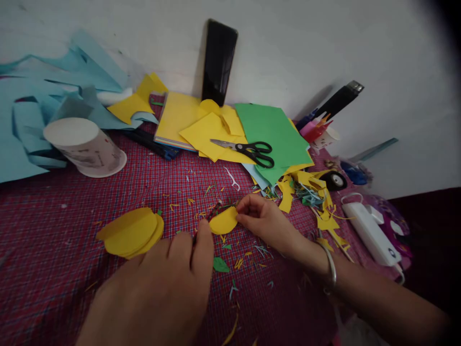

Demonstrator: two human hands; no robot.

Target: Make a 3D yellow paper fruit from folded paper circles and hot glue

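scissors (248, 150) 1 | paper cup (86, 146) 1 | phone (218, 62) 1 | green sheet (273, 129) 1 | yellow discs (131, 233) perhaps 4

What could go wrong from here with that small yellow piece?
1. The right hand pinches the small yellow piece only at one edge. Pressure from the thin dark tool in the left hand might crease or shift it.
2. The stack of yellow circles lies loose close to the left hand, so a sweep could scatter it.

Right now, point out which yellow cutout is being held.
The small yellow cutout pinched by the right hand, next to the left hand. The stacked yellow rounds lie untouched on the cloth, left of it.
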